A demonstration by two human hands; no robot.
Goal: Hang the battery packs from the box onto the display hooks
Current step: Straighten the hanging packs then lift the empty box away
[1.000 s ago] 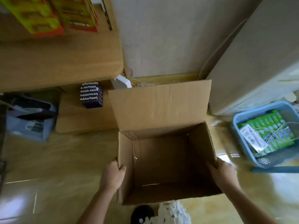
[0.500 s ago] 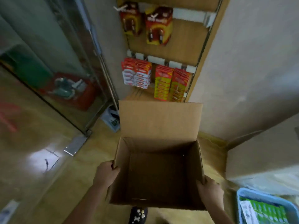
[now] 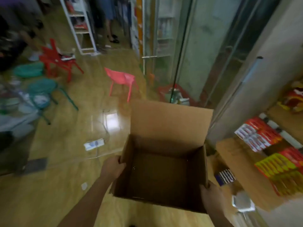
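The left hand (image 3: 113, 166) curled its fingers over the left rim of the box (image 3: 164, 169), which looked empty (dim inside, mind). The right hand (image 3: 211, 195) gripped its near right corner, fingers mostly hidden. I'd keep it level and check the bottom, since battery packs (image 3: 262, 133) hung on the display to the right.

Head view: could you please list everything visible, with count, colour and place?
box: one, brown, open, nothing seen inside, centre.
battery packs: many, red and yellow, display at right.
batteries: one bundle, dark blue, right of box.
red chair: one, floor, upper left.
pink chair: one, floor, beyond box.
stool: one, green, far left.
power strip: one, white, floor left of box.
left hand: grips box's left wall.
right hand: grips box's near right corner.
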